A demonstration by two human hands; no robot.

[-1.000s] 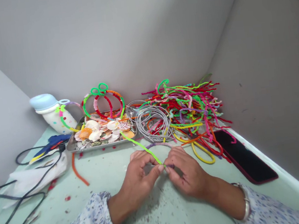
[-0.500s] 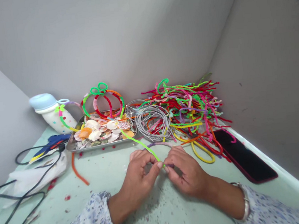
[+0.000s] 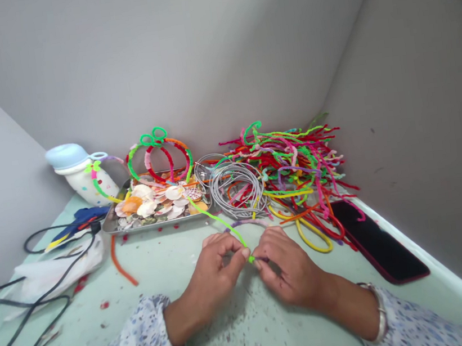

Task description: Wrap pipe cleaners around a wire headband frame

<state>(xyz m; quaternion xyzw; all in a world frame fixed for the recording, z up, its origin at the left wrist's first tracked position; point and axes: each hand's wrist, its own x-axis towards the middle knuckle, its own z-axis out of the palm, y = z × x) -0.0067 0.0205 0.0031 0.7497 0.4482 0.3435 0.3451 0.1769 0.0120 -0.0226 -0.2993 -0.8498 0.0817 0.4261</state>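
Observation:
In the head view both hands meet low over the table. My left hand [image 3: 216, 271] is closed, pinching a lime green pipe cleaner [image 3: 219, 219] between thumb and forefinger. Its long free end slants up and left to the shell tray. Close beside it, my right hand [image 3: 288, 267] is closed in a pinch on a purple pipe cleaner [image 3: 263, 258], whose dark tip shows at the fingertips. A small lime green knot sits at the purple piece between the two hands. A pale purple arc shows behind the fingers; the hands hide part of it.
Behind the hands stand a metal tray [image 3: 159, 226] of seashells, pipe-cleaner rings [image 3: 129, 169], coiled grey wire [image 3: 215, 192] and a heap of pipe cleaners [image 3: 292, 153]. A phone [image 3: 388, 249] lies right. Left are a white bottle [image 3: 91, 183], black cable [image 3: 8, 308] and plastic bag [image 3: 63, 271].
The lime green pipe cleaner has bent more sharply at my left fingertips, and more of its small turn shows around the purple piece. Both hands stay nearly in place.

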